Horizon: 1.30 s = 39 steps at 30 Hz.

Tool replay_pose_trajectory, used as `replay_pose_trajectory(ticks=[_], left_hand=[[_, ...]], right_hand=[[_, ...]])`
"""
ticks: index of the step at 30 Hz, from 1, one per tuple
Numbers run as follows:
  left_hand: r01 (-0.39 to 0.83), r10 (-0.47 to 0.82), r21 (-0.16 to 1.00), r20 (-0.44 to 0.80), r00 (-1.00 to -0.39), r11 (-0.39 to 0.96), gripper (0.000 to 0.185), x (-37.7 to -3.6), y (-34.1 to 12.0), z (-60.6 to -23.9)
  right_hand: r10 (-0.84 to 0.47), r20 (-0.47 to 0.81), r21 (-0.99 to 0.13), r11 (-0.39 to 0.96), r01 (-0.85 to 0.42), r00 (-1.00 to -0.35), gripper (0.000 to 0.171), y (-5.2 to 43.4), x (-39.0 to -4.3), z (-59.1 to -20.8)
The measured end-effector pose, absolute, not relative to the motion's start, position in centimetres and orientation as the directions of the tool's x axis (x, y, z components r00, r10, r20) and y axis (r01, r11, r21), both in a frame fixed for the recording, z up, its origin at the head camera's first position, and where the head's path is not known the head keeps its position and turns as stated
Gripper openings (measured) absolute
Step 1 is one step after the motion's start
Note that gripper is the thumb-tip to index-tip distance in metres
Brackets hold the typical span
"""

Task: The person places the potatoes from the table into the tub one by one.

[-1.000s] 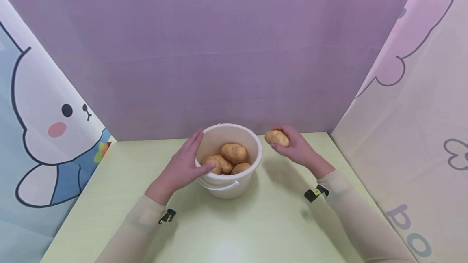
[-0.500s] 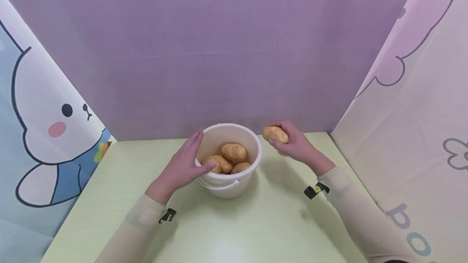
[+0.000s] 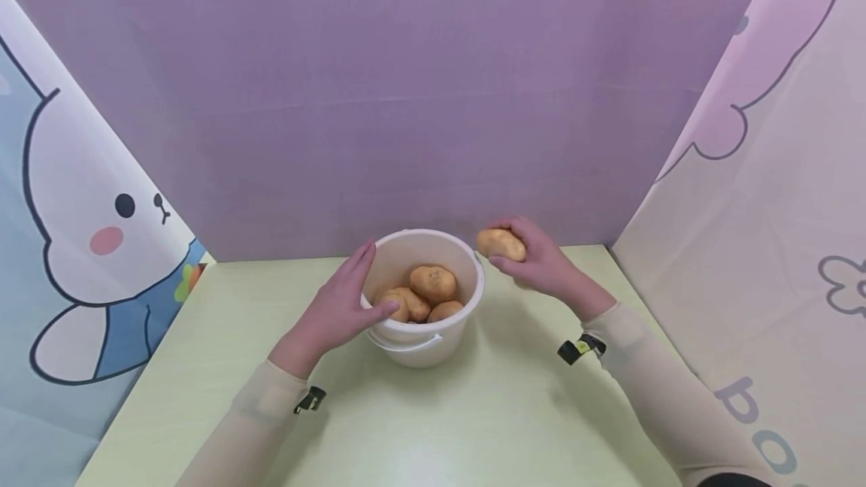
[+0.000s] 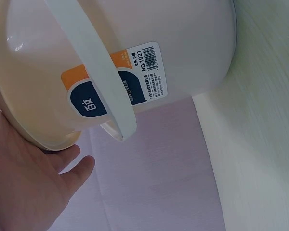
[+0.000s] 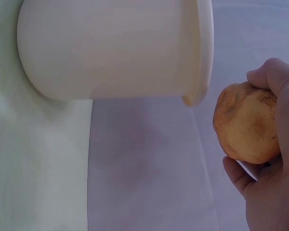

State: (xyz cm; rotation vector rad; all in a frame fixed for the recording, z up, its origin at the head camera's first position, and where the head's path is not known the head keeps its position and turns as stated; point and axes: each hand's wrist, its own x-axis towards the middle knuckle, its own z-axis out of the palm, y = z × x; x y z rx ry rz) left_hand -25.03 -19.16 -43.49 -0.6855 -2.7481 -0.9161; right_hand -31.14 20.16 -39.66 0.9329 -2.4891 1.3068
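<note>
A white bucket (image 3: 433,352) stands upright on the table, several potatoes (image 3: 433,282) inside it. At its left side my left hand (image 3: 338,307) rests against the rim, thumb over the edge and fingers straight along the outside. The left wrist view shows those fingers (image 4: 73,175) extended beside the rim; the thumb is hidden there. My right hand (image 3: 537,261) grips a potato (image 3: 501,245) in the air, right of the bucket's rim. In the right wrist view, thumb and fingers hold this potato (image 5: 248,124) just off the rim, apart from it.
The bucket's handle (image 4: 94,62) hangs down at its front, over a printed label (image 4: 144,72). A pale table (image 3: 433,427) lies beneath. A purple cloth backdrop (image 3: 433,96) rises close behind, with printed panels (image 3: 115,284) at both sides.
My right hand has moved left and slightly up with the potato, bringing it nearer the bucket's rim. The left hand and the bucket have stayed in place.
</note>
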Motion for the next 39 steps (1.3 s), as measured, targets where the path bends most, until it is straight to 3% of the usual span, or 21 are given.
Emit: replay_pose_trajectory(ticks=[20, 30, 39], left_hand=[[0.48, 0.375, 0.53, 0.299, -0.877, 0.699, 0.114, -25.0, -19.2, -43.6], [0.476, 0.374, 0.536, 0.294, -0.88, 0.697, 0.112, -25.0, -19.2, -43.6], [0.468, 0.367, 0.538, 0.291, -0.883, 0.701, 0.111, -25.2, -19.1, -43.8]], right_hand=[[-0.503, 0.412, -0.69, 0.373, -0.62, -0.76, 0.046, 17.3, -30.8, -38.4], [-0.564, 0.426, -0.662, 0.339, -0.669, -0.707, 0.046, 15.9, -31.0, -38.4], [-0.621, 0.358, -0.704, 0.311, -0.638, -0.697, 0.051, 14.3, -30.7, -38.1]])
